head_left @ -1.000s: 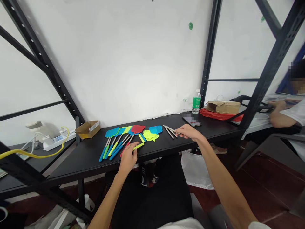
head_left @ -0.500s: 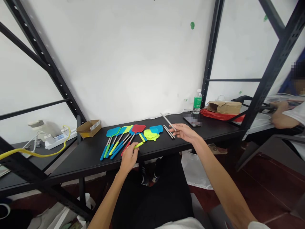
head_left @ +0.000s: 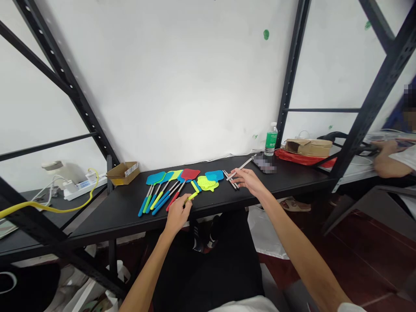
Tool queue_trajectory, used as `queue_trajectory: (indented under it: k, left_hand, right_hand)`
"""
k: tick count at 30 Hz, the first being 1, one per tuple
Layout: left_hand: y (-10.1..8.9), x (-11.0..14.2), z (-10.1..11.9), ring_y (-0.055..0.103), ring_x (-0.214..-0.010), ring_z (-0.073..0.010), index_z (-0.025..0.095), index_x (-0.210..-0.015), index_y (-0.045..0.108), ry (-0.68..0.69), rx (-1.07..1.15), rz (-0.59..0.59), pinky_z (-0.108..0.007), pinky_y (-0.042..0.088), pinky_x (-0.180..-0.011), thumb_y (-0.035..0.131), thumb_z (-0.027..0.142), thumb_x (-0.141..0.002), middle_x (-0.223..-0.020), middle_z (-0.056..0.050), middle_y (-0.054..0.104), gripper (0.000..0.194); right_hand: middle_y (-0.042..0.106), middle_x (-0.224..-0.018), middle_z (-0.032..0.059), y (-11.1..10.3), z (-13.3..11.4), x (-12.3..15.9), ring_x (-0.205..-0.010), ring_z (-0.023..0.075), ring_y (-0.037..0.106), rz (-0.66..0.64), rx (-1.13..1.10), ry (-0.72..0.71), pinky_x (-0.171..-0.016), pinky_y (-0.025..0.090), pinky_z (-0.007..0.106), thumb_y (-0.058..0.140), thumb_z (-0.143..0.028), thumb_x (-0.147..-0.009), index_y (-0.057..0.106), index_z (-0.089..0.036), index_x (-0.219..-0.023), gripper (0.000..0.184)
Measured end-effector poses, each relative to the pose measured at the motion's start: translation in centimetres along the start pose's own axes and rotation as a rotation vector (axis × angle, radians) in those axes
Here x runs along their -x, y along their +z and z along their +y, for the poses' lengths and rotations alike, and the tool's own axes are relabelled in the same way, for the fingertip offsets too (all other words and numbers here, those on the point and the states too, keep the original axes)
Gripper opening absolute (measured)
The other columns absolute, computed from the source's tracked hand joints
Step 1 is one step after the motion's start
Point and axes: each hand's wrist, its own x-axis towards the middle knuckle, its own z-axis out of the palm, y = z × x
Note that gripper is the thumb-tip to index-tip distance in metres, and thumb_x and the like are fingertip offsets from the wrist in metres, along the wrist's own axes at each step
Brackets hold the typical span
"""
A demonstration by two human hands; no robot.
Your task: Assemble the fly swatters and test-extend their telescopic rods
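My left hand (head_left: 177, 214) is closed around a yellow-green fly swatter handle (head_left: 193, 196) that sticks out past the fingertips. Between the fingers of my right hand (head_left: 249, 182) is a thin silver metal rod (head_left: 244, 164), slanting up to the right. Several similar rods (head_left: 234, 186) lie on the table just under that hand. Loose yellow-green swatter heads (head_left: 208, 184) and a blue swatter head (head_left: 213, 175) lie between my hands, with loose handles (head_left: 196, 186) beside them. Left of these, whole fly swatters with blue, green, yellow and red handles lie in a row, including a red one (head_left: 190, 174).
The black table (head_left: 113, 212) stands against a white wall between dark metal posts. At its left end is an open cardboard box (head_left: 123, 174). A phone (head_left: 264, 164), a water bottle (head_left: 271, 139) and a brown package (head_left: 307, 147) sit to the right. Another person's arm (head_left: 388, 158) shows far right.
The rod in my right hand has swung from pointing up-left to pointing up-right, and that hand has shifted slightly left. My left hand still holds the yellow-green handle.
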Motion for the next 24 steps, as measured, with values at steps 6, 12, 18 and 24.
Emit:
queue_trajectory:
  k: [6, 12, 18, 24]
  left_hand:
    - [0.3, 0.0, -0.6, 0.065, -0.089, -0.0226, 0.023, -0.113, 0.066, 0.042, -0.046, -0.02, -0.033, 0.047, -0.078, 0.037, 0.028, -0.095, -0.096, -0.004, 0.072, 0.035]
    - [0.6, -0.1, -1.2, 0.065, -0.099, -0.0242, 0.022, -0.115, 0.066, 0.063, -0.074, -0.015, -0.036, 0.049, -0.086, 0.037, 0.029, -0.095, -0.107, -0.006, 0.072, 0.035]
    - [0.4, -0.1, -0.9, 0.066, -0.097, -0.0242, 0.021, -0.117, 0.066, 0.045, -0.042, -0.033, -0.035, 0.048, -0.084, 0.037, 0.032, -0.097, -0.109, -0.007, 0.073, 0.037]
    - [0.3, 0.0, -0.6, 0.067, -0.097, -0.0238, 0.021, -0.119, 0.066, 0.04, -0.03, -0.034, -0.033, 0.048, -0.083, 0.036, 0.034, -0.098, -0.111, -0.006, 0.073, 0.039]
  right_hand:
    - [0.048, -0.051, -0.0043, 0.4, 1.2, -0.7, -0.042, 0.0064, 0.041, 0.041, 0.098, -0.101, -0.04, 0.041, 0.017, 0.069, -0.05, -0.08, 0.071, -0.014, -0.089, 0.037]
    - [0.06, -0.066, -0.0004, 1.0, 1.5, -0.8, -0.049, 0.0077, 0.05, 0.007, 0.094, -0.112, -0.042, 0.042, 0.017, 0.074, -0.045, -0.076, 0.066, -0.016, -0.093, 0.035]
    - [0.073, -0.099, 0.0127, 2.3, -0.1, 0.7, -0.063, 0.0117, 0.062, -0.154, 0.141, -0.061, -0.047, 0.046, 0.017, 0.051, -0.051, -0.092, 0.07, -0.016, -0.106, 0.041]
    - [0.068, -0.079, 0.0081, 3.5, 0.3, 0.9, -0.054, 0.0088, 0.052, -0.186, 0.126, -0.122, -0.045, 0.044, 0.019, 0.056, -0.051, -0.088, 0.075, -0.013, -0.091, 0.042]
